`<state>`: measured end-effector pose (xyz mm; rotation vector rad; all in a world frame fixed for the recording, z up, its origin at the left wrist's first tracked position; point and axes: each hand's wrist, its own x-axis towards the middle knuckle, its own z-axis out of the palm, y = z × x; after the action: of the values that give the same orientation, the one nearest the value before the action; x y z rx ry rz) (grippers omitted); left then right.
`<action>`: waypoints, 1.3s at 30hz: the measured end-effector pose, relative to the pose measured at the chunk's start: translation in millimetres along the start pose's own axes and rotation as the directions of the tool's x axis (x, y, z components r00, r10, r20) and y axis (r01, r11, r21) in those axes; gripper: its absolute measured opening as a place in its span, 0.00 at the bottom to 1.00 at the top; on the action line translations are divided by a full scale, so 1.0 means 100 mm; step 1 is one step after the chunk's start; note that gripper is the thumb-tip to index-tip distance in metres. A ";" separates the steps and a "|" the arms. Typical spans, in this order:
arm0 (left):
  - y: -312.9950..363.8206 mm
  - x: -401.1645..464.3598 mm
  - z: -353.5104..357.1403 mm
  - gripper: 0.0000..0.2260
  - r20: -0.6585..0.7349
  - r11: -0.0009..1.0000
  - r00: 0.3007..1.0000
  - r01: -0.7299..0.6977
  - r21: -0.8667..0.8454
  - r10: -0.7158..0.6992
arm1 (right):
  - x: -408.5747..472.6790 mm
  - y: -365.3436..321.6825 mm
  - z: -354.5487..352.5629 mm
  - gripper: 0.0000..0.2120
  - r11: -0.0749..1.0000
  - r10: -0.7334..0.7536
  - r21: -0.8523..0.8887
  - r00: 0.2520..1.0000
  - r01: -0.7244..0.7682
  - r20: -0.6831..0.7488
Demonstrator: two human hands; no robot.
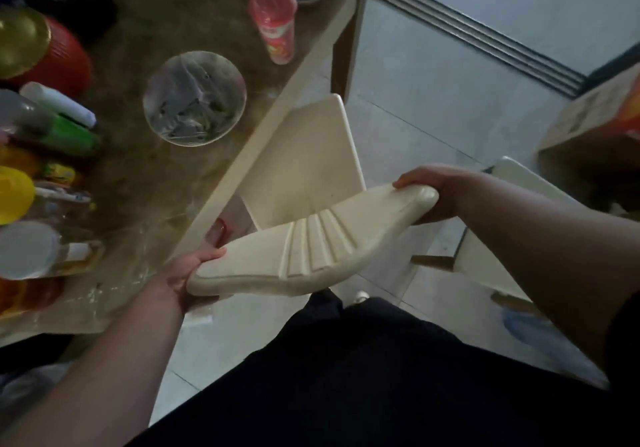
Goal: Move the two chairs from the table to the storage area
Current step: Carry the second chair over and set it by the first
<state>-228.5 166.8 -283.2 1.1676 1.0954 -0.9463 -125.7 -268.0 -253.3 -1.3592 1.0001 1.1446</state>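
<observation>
A cream chair (311,252) stands right in front of me, its seat partly tucked under the table (242,155). Its ribbed backrest top runs diagonally across the middle of the view. My left hand (194,273) grips the lower left end of that backrest. At the upper right end my right hand (436,193) is closed around the backrest's corner. A second cream chair (512,183) stands to the right, mostly hidden behind my right forearm.
The brown table top holds a glass bowl (194,98), a red canister (275,20), a red round container (59,55), and several bottles and jars (52,124) at the left. A cardboard box (595,117) sits on the tiled floor at right. A door track (478,34) crosses the floor.
</observation>
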 end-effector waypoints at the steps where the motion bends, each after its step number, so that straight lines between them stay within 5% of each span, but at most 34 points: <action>1: -0.02 -0.05 0.05 0.17 -0.006 0.997 1.000 0.018 0.072 -0.018 | -0.05 0.20 -0.08 0.23 0.999 0.015 0.048 1.000 -0.015 -0.008; 10: -0.71 -0.44 0.59 0.17 0.038 0.907 0.998 0.028 0.421 -0.049 | -0.41 2.23 -0.68 0.18 0.938 0.004 0.347 1.000 -0.005 0.005; 15: -1.28 -0.73 0.84 0.16 0.038 0.929 0.997 0.043 0.368 -0.061 | -0.56 3.17 -0.77 0.13 0.883 -0.016 0.469 0.997 -0.023 0.080; 22: -2.07 -0.93 0.74 0.19 -0.035 0.907 0.990 0.140 0.397 -0.137 | -0.83 4.35 -0.64 0.18 0.837 0.041 0.542 0.997 -0.074 0.072; 29: -2.73 -1.17 0.58 0.17 0.035 0.878 0.973 0.188 0.441 -0.226 | -1.13 5.40 -0.35 0.19 0.796 0.019 0.605 1.000 -0.025 0.016; 39: -3.50 -1.19 0.64 0.23 0.108 0.936 0.961 0.215 0.278 -0.253 | -1.20 5.96 -0.47 0.18 0.807 0.027 0.591 0.999 -0.004 -0.030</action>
<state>-581.9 48.5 -239.4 1.1779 1.0292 -1.3766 -725.5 -378.7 -252.0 -0.8637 1.2652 0.7197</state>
